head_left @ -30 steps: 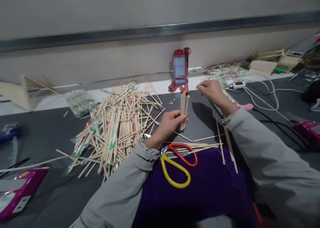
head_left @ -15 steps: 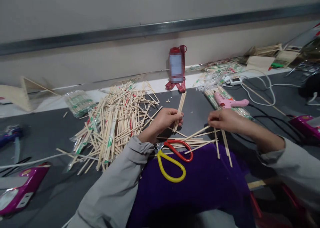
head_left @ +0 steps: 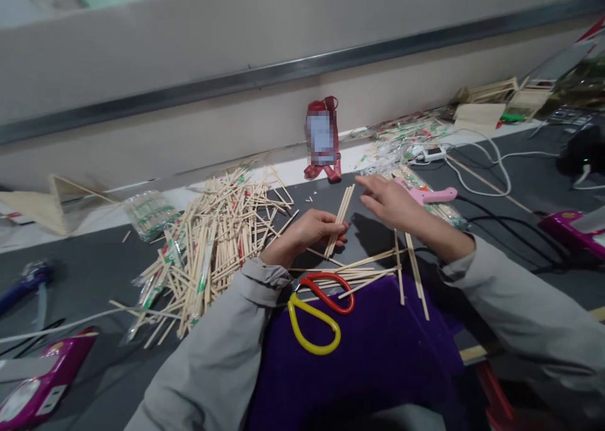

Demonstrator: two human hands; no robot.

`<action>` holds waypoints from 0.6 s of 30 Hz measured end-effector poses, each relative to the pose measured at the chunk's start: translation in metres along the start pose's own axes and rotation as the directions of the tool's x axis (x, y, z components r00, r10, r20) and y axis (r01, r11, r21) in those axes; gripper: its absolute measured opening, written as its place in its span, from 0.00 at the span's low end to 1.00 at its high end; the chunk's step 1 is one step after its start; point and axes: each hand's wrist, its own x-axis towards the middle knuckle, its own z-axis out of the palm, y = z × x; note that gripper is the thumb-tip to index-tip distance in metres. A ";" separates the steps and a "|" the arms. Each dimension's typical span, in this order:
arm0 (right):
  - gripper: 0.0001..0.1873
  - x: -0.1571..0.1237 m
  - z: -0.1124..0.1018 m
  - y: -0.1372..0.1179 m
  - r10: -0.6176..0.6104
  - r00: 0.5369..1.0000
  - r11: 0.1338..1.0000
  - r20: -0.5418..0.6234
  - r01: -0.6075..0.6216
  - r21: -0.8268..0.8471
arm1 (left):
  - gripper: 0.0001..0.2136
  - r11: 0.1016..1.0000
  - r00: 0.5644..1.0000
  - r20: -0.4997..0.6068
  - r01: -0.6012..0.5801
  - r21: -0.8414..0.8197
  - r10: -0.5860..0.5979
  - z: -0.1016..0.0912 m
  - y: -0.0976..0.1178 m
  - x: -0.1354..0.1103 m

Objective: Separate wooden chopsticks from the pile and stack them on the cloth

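My left hand [head_left: 314,231] pinches a small bundle of thin wooden chopsticks [head_left: 345,205], held slanting upward over the grey table. Just right of their upper ends is my right hand [head_left: 394,203], its fingers stretched out and apart, with nothing seen in it. Below the hands, several loose chopsticks [head_left: 414,273] lie crossed at the table edge, some reaching over a purple cloth [head_left: 368,362]. Scissors with one red and one yellow handle [head_left: 316,350] rest there too, their blades mostly hidden by my left sleeve.
A large heap of chopsticks [head_left: 224,229], some in wrappers, spreads at left. Beside it lies a wrapped pack [head_left: 150,213]. A pink glue gun [head_left: 439,195] with a black cable sits behind my right hand. A red-strapped pouch [head_left: 336,138] leans on the wall. Magenta devices [head_left: 59,368] flank the workspace.
My right hand has moved left and up from the loose chopsticks toward the bundle, and its fingers have opened. My left hand still holds the bundle. The camera view has shifted slightly.
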 end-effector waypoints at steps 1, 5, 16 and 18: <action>0.22 0.007 -0.001 -0.002 0.004 0.998 0.995 -0.068 0.003 0.095 | 0.13 0.999 0.999 -0.006 -0.034 0.014 0.034 0.002 0.001 0.001; 0.16 0.024 -0.003 -0.019 0.072 0.983 0.923 -0.172 0.000 0.385 | 0.14 0.973 0.973 -0.075 -0.212 0.095 0.220 0.009 0.000 0.007; 0.12 0.018 0.011 -0.039 0.063 0.984 0.911 -0.166 0.012 0.413 | 0.19 0.945 0.931 -0.168 -0.326 0.025 0.325 0.009 -0.025 0.011; 0.13 0.019 0.013 -0.038 0.062 0.982 0.903 -0.180 0.021 0.429 | 0.19 0.942 0.926 -0.178 -0.334 0.020 0.333 0.009 -0.026 0.012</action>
